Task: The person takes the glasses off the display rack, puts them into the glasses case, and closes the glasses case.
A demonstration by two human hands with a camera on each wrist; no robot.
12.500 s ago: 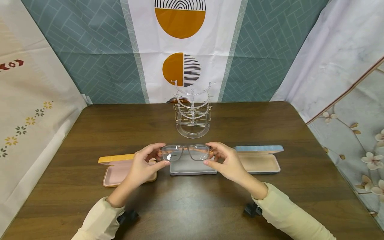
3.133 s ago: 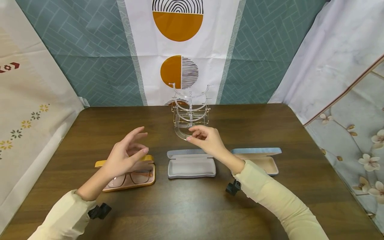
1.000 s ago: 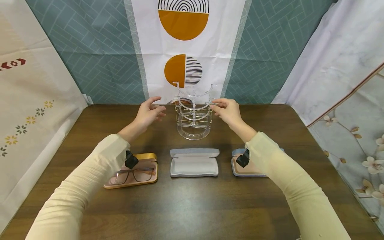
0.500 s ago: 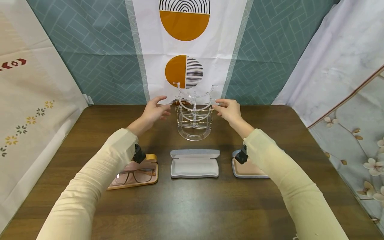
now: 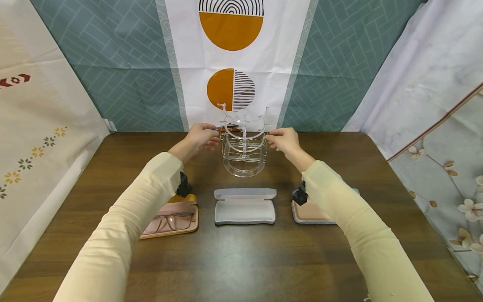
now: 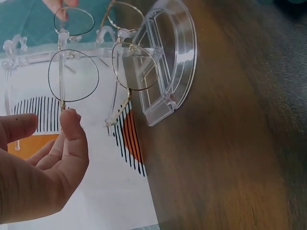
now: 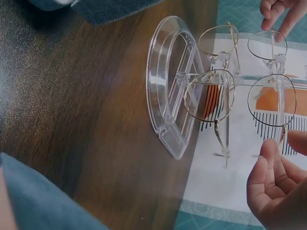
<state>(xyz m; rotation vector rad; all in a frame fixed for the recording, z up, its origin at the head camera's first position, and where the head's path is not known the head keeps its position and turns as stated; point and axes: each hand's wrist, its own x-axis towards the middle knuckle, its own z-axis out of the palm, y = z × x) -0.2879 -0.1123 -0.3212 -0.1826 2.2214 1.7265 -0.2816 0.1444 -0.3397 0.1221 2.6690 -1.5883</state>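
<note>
Two pairs of thin, gold-rimmed round eyeglasses hang one above the other on a clear acrylic display stand (image 5: 243,171). My left hand (image 5: 201,137) reaches to the stand's left side. In the left wrist view its index fingertip is at the hinge of the upper eyeglasses (image 6: 98,76), with the thumb apart. On the other side my right hand (image 5: 286,140) has thumb and index finger close around the hinge end of the same eyeglasses; whether they pinch it cannot be told. The lower eyeglasses (image 7: 209,70) rest on the stand, untouched by either hand.
Brown-framed eyeglasses (image 5: 174,221) lie in the open yellow case (image 5: 180,208) at left, partly behind my sleeve. An open grey case (image 5: 245,211) stands in the middle. An open blue case (image 5: 312,212) is at right, partly covered by my right sleeve.
Earlier, both hands held the brown-framed eyeglasses over the grey case; they now lie in the yellow one. Since then both hands have reached forward to the stand, the left moving right toward the upper eyeglasses.
</note>
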